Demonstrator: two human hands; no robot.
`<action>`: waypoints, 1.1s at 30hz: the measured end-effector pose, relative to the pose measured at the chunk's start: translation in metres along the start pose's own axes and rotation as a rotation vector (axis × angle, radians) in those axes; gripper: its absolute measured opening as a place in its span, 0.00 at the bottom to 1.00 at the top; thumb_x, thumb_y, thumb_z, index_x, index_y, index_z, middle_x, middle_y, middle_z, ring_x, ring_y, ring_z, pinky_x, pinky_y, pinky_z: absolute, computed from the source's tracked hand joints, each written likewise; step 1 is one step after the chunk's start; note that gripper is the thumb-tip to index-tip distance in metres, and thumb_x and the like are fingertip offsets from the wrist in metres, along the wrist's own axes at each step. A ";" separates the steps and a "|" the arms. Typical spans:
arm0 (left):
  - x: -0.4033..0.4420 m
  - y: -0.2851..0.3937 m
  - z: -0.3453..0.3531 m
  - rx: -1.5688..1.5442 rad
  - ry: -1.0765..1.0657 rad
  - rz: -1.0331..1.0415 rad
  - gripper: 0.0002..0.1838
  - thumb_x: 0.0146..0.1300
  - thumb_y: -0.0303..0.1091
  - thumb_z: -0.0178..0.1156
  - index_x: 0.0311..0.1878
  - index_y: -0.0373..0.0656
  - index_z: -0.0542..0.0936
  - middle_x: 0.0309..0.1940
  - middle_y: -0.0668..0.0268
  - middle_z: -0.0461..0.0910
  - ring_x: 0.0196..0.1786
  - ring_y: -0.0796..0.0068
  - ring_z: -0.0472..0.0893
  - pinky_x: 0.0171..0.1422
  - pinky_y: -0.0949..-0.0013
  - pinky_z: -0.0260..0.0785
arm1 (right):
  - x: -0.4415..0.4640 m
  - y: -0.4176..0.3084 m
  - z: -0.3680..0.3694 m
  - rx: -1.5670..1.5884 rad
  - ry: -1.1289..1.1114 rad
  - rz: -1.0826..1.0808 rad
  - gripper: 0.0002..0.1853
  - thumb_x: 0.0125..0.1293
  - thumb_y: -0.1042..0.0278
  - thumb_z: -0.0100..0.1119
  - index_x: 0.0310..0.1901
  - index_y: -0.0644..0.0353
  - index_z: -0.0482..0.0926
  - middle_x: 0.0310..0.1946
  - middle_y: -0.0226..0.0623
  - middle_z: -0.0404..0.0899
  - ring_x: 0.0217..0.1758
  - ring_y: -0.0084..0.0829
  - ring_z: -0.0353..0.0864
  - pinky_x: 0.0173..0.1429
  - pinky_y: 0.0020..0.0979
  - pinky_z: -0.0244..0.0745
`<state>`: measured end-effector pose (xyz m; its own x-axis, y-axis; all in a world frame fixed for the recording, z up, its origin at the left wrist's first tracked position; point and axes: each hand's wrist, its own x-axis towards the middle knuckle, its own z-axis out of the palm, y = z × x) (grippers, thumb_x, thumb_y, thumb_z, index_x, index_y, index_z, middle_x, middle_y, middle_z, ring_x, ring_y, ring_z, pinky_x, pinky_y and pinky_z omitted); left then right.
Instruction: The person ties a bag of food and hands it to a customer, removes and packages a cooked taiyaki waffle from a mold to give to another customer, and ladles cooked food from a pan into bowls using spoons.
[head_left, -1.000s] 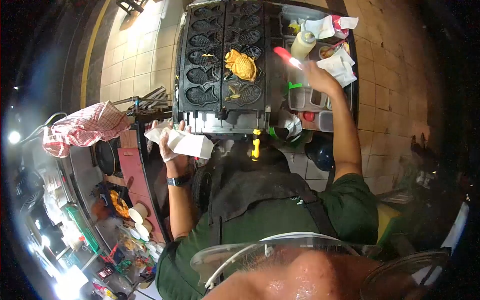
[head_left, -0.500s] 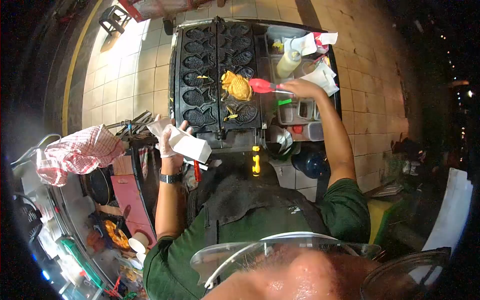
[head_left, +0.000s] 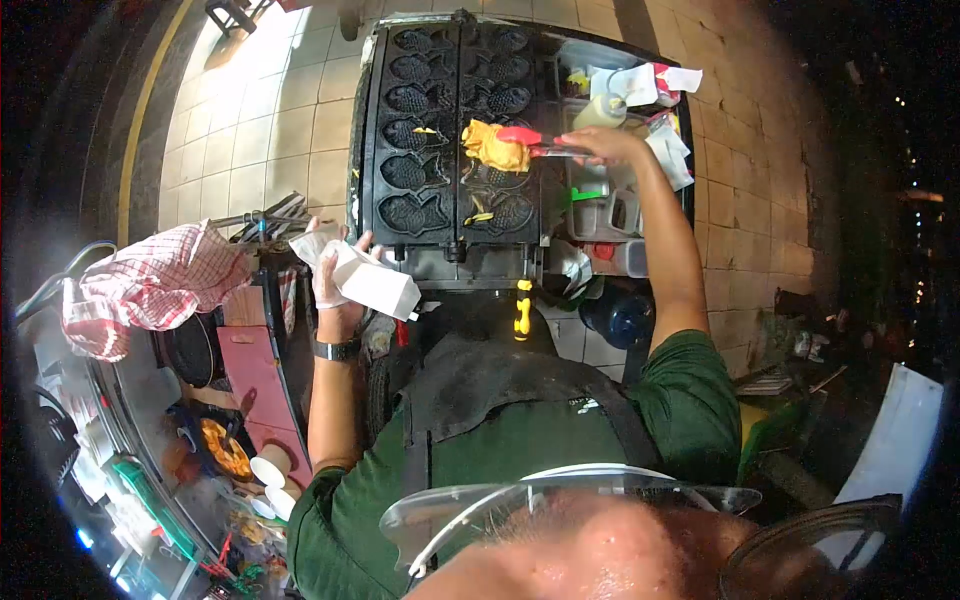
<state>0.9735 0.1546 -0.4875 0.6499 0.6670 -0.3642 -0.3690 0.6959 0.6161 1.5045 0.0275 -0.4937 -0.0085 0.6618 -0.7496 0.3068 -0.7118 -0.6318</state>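
Gripping red-tipped tongs [head_left: 520, 135], my right hand [head_left: 608, 146] clamped round them, I am touching the golden fish cake [head_left: 490, 153], which is sitting over the right half of the black mould [head_left: 414, 190]. My left hand [head_left: 331, 290] is clasping a white paper bag [head_left: 378, 287] near the mould's front left corner. A yellow handle [head_left: 523, 312] is sticking out nearby.

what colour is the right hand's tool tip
The tool tip is red, seen in the head view.

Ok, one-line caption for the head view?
Right hand holds red-tipped tongs against a golden cake over fish-shaped moulds; left hand holds white paper.
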 end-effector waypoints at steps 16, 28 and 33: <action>0.073 0.008 0.028 -0.082 0.066 0.334 0.38 0.65 0.47 0.60 0.76 0.69 0.55 0.63 0.59 0.70 0.70 0.39 0.67 0.74 0.32 0.58 | 0.027 -0.012 0.005 -0.015 0.037 -0.120 0.23 0.76 0.42 0.48 0.57 0.50 0.80 0.28 0.21 0.77 0.19 0.11 0.64 0.19 0.19 0.55; 0.173 0.027 0.065 -0.156 -0.294 0.707 0.46 0.57 0.49 0.68 0.76 0.64 0.54 0.73 0.54 0.60 0.72 0.35 0.64 0.75 0.27 0.51 | -0.039 -0.050 0.055 0.326 -0.137 -0.148 0.26 0.77 0.43 0.47 0.60 0.55 0.79 0.24 0.25 0.76 0.14 0.12 0.60 0.17 0.19 0.52; 0.171 0.022 0.097 -0.138 -0.391 0.785 0.47 0.55 0.49 0.69 0.75 0.73 0.53 0.70 0.56 0.63 0.72 0.33 0.61 0.73 0.21 0.50 | -0.055 -0.051 0.061 0.319 -0.117 -0.150 0.25 0.77 0.43 0.47 0.59 0.54 0.80 0.24 0.25 0.77 0.13 0.12 0.60 0.17 0.20 0.51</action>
<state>1.1403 0.2582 -0.4684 0.3467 0.8445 0.4081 -0.8641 0.1183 0.4892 1.4310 0.0127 -0.4321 -0.1453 0.7458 -0.6501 -0.0179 -0.6589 -0.7520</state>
